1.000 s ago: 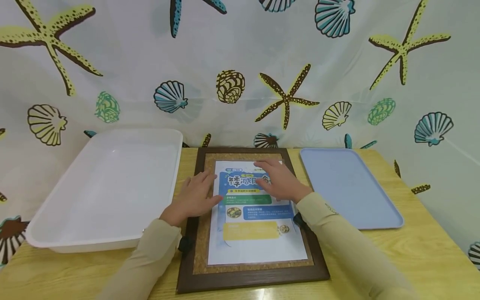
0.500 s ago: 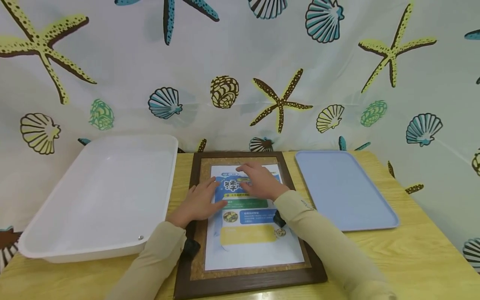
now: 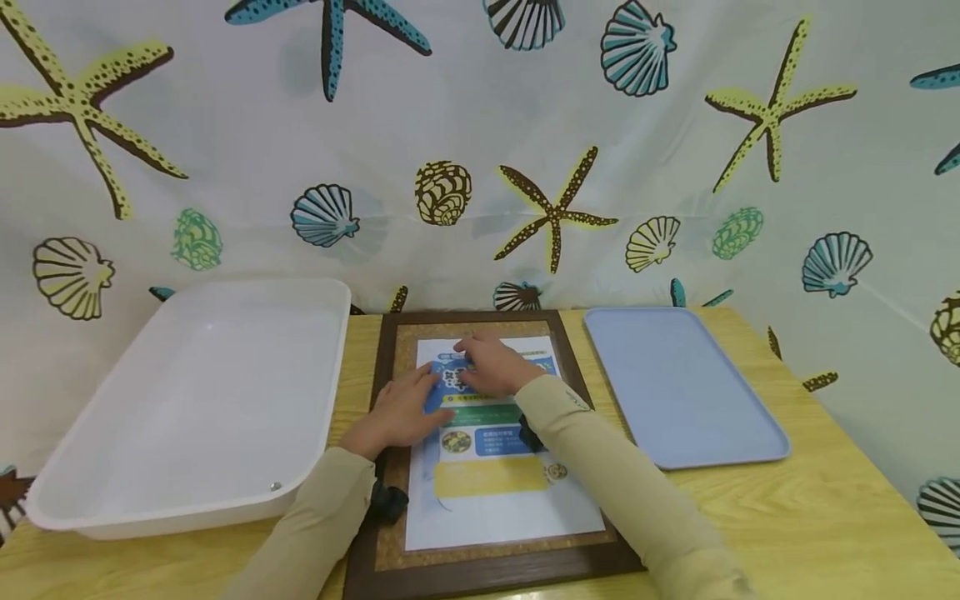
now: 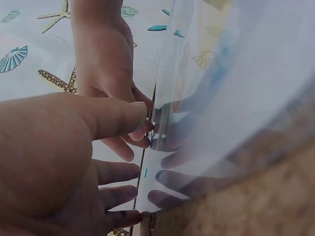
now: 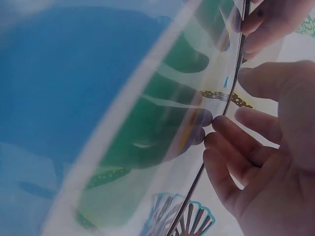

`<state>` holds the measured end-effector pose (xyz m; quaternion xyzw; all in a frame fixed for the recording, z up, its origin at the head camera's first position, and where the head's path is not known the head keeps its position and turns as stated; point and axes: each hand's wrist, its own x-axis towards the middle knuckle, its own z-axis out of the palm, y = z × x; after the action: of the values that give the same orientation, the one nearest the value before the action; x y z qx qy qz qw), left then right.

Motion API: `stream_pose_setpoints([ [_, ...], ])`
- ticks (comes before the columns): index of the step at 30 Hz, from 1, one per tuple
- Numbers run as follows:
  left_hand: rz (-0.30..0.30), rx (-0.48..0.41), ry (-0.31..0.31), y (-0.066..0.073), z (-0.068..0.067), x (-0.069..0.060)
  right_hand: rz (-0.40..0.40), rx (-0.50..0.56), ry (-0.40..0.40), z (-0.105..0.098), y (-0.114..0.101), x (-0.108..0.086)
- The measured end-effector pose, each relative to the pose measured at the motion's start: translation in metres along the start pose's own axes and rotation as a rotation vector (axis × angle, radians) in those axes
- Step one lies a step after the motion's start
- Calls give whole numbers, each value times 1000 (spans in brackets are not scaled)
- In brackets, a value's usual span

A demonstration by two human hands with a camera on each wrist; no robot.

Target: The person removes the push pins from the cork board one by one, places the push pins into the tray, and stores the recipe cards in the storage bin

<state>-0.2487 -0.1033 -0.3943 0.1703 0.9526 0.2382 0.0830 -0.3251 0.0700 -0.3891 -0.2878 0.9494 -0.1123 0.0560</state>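
Your left hand, fingers spread, and your right hand, fingers relaxed and gripping nothing, touched the brown-framed board; its printed sheet lay beneath both.

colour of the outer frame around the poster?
Dark brown. The outer frame shows best in the head view.
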Motion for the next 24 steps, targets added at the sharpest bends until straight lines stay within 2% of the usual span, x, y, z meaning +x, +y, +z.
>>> stream_pose_setpoints([
  [3, 3, -4, -7, -3, 4, 1, 4, -2, -29, 2, -2, 6],
  [11, -3, 13, -15, -7, 6, 6, -30, 3, -18, 1, -5, 19],
  [18, -3, 24, -34, -11, 9, 7, 15, 50, -27, 3, -7, 24],
  [24, 26, 45, -12, -17, 8, 9, 53, 49, -22, 3, -11, 31],
])
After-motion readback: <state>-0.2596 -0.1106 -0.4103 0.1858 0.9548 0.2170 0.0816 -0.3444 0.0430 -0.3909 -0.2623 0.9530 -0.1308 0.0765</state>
